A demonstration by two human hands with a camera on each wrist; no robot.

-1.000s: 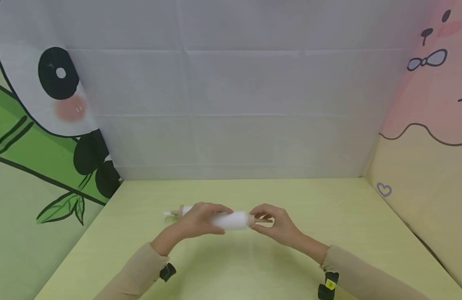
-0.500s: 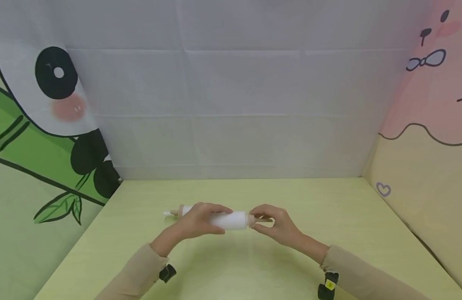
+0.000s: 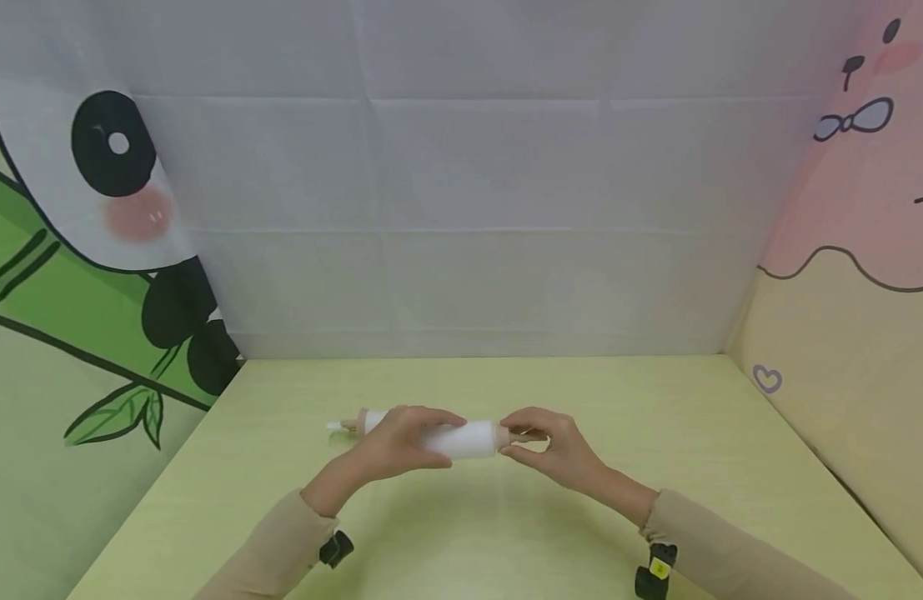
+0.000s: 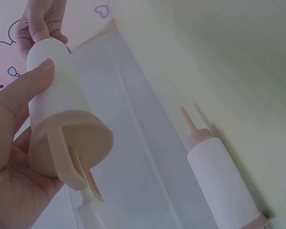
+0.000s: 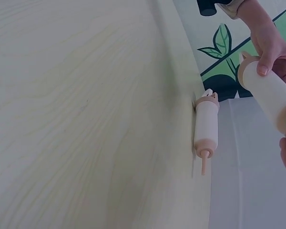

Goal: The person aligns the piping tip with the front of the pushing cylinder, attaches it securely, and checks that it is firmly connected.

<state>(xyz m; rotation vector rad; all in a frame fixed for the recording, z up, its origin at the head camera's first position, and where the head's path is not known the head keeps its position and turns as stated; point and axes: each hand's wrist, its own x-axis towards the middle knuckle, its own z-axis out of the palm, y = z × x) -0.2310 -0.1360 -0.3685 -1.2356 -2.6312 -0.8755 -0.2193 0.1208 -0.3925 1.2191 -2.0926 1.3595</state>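
My left hand [image 3: 403, 440] grips a white tube with peach ends [image 3: 472, 440], held level above the table. Its flanged end [image 4: 97, 145] faces left, and a loop-like peach piece and a whitish tip project from it in the left wrist view. At the other end, the thumb and fingers of my right hand [image 3: 559, 446] pinch the peach cap or its thin stem; the fingers partly hide which. A second, similar tube [image 5: 206, 121] with a thin peach nozzle lies on the table, mostly hidden in the head view.
The pale yellow table [image 3: 499, 533] runs back to a grey-white cloth wall [image 3: 461, 217]. Side walls carry a panda with bamboo [image 3: 63, 250] on the left and a pink cartoon figure [image 3: 851, 192] on the right. Each wrist wears a small black camera [image 3: 336, 548].
My right hand's fingers have shifted very slightly at the thin stem. The left hand and the tube have stayed almost still.
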